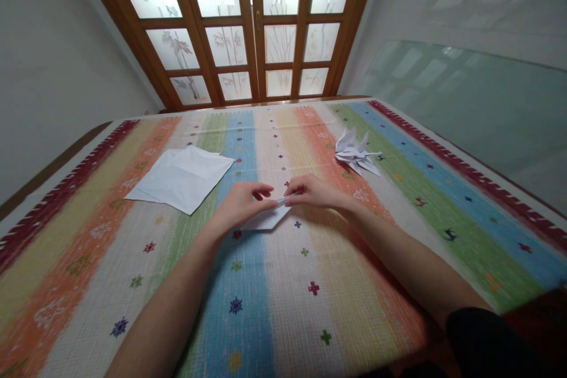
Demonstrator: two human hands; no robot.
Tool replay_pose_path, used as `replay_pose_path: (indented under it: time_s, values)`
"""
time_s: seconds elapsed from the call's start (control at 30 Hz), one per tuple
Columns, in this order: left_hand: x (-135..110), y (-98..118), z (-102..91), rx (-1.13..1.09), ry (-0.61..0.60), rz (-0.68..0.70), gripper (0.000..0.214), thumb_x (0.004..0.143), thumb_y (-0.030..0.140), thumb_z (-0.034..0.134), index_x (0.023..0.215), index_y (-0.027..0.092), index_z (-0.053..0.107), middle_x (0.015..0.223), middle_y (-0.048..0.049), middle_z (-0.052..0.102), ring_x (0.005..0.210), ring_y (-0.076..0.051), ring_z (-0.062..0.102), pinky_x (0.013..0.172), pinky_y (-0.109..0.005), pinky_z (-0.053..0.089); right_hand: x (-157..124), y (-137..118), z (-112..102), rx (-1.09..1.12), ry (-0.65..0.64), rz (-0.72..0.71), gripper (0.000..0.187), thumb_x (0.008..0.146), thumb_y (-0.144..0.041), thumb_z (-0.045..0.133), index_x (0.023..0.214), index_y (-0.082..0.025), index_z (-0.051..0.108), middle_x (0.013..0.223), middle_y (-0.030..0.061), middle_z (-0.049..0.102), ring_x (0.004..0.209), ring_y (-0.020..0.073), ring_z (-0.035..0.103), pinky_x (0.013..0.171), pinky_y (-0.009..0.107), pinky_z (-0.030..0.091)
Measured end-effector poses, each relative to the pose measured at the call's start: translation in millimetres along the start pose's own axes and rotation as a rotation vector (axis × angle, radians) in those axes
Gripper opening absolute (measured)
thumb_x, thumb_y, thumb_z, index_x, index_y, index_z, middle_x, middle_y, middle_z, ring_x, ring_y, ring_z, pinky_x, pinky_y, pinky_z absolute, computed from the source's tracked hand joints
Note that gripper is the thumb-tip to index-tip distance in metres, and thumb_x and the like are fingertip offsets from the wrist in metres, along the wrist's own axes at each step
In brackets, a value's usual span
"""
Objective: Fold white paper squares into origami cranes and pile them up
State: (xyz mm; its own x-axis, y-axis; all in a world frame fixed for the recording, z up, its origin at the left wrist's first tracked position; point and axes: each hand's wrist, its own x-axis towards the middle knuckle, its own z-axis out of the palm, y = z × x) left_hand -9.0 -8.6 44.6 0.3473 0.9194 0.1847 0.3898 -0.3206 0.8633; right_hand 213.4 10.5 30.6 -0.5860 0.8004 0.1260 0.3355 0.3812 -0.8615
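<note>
Between my hands, at the middle of the table, is a small piece of folded white paper. My left hand pinches its upper edge, thumb in front and fingers curled behind. My right hand grips the paper's right end between thumb and fingertips. The fingers cover part of the top edge, so the exact folds there are hidden. The paper's lower part hangs down close to the cloth; whether it touches I cannot tell.
A stack of white paper sheets lies to the left. Several folded white paper pieces with pointed tips are clustered at the right. A striped tablecloth covers the table. Beyond the far edge stand wooden doors with glass panes.
</note>
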Motion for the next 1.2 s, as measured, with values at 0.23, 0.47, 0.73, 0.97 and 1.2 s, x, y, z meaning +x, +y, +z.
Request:
replay_pose_path:
  time_s: [0.23,0.47,0.73,0.97,1.2]
  values:
    - [-3.7,2.2,18.4,-0.090,-0.025,-0.155,0.007,0.065,0.025,0.067,0.063,0.019,0.069,0.054,0.0015,0.061,0.048,-0.012,0.051,0.046,-0.022,0.033,4.0,-9.5,9.2,0.151,0.522,0.030,0.033,0.063,-0.037,0.079,0.087,-0.021,0.063,0.080,0.0000,0.066,0.067,0.0136,0.061,0.062,0.028,0.049]
    - [-5.1,-2.3,30.1,-0.350,0.205,-0.239,0.024,0.063,0.032,0.073,0.075,0.017,0.058,0.063,0.0019,0.062,0.055,-0.011,0.056,0.053,-0.021,0.040,5.6,-5.6,33.2,0.375,0.531,0.096,0.036,0.061,-0.040,0.079,0.079,-0.021,0.054,0.079,-0.0002,0.063,0.066,0.0135,0.061,0.060,0.028,0.049]
    - [-8.5,-0.5,39.9,-0.314,0.217,-0.166,0.038,0.068,0.034,0.074,0.097,0.016,0.058,0.062,0.0031,0.062,0.053,-0.011,0.056,0.052,-0.021,0.041,1.2,-10.3,48.2,0.255,0.552,0.078,0.014,0.070,-0.027,0.066,0.081,-0.019,0.062,0.082,0.0019,0.065,0.068,0.0129,0.058,0.063,0.028,0.047]
    - [-16.5,-1.2,50.7,-0.140,0.410,0.013,0.031,0.077,0.026,0.066,0.106,0.021,0.056,0.095,-0.0024,0.069,0.056,-0.008,0.057,0.054,-0.020,0.043,1.9,-8.7,56.3,0.355,0.609,0.057,0.008,0.072,-0.025,0.066,0.075,-0.019,0.061,0.076,0.0010,0.063,0.068,0.0135,0.058,0.063,0.028,0.048]
    - [-12.1,-1.4,49.5,-0.307,0.451,0.000,0.024,0.073,0.031,0.072,0.092,0.017,0.066,0.083,-0.0036,0.070,0.074,-0.015,0.064,0.070,-0.027,0.050,2.6,-5.3,59.7,0.358,0.549,-0.008,0.003,0.073,-0.021,0.065,0.073,-0.020,0.062,0.070,-0.0005,0.063,0.065,0.0128,0.056,0.065,0.029,0.047]
